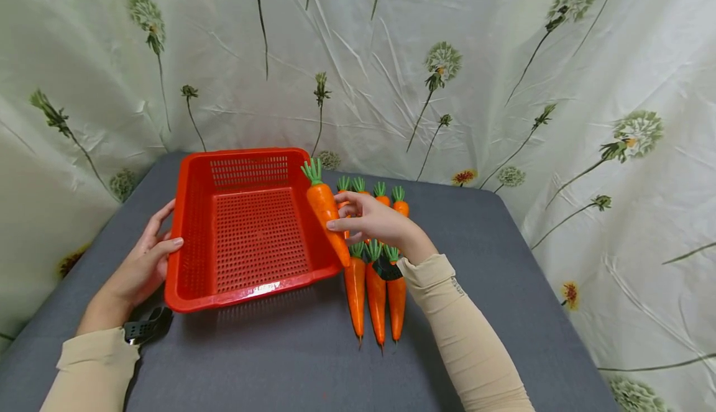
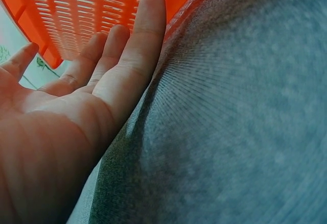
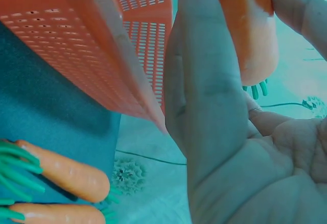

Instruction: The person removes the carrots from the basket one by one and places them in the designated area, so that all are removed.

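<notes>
My right hand (image 1: pixel 369 216) pinches an orange carrot (image 1: pixel 325 208) with a green top between thumb and fingers. The carrot leans, top up, over the right rim of a red plastic basket (image 1: pixel 181 288). The right wrist view shows the carrot's thick end (image 3: pixel 255 55) between the fingers. At the basket's left side, my left hand (image 1: pixel 140 269) has its thumb on the rim; its fingers (image 2: pixel 135 55) lie fairly straight along the slotted outer wall. Three carrots (image 1: pixel 376 300) lie side by side in a front row, with several more (image 1: pixel 399 207) behind, partly hidden by my right hand.
The dark grey tabletop (image 1: pixel 475 312) carries the basket and carrots. A pale curtain (image 1: pixel 369 76) printed with dandelions hangs along the back and right edges. The basket's perforated floor (image 1: pixel 257 238) shows no carrots on it. Dark bands sit at both wrists.
</notes>
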### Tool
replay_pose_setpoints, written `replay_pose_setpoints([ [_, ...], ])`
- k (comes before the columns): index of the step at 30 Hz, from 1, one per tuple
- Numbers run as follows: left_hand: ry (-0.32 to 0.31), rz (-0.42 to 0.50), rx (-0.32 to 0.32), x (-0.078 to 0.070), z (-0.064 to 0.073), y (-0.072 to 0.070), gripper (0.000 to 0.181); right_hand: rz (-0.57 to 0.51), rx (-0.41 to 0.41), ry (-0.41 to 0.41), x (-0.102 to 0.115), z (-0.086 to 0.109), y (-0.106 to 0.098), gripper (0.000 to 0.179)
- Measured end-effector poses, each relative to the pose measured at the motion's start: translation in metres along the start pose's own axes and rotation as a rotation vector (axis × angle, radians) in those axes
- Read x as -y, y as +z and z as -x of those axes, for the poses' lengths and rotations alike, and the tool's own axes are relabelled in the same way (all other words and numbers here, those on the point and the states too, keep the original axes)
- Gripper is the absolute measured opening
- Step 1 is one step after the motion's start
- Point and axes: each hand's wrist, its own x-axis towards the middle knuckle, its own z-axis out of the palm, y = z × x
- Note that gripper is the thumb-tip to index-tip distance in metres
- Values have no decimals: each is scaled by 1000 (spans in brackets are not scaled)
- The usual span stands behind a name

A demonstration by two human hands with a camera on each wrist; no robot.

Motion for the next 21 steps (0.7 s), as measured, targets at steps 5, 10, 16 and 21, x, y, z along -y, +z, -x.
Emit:
replay_pose_setpoints([
  [5, -18, -22, -20, 1, 1, 1, 73, -24, -28, 24, -7, 13, -2, 61],
  [10, -31, -45, -41, 0, 0, 0, 74, -54, -50, 26, -14, 25, -3, 62],
  [16, -28, -26, -25, 0, -1, 0, 74, -77, -101, 60, -24, 41, -4, 67],
  [21, -38, -82, -56, 0, 1, 2, 74, -85, -127, 60, -33, 53, -8, 72],
])
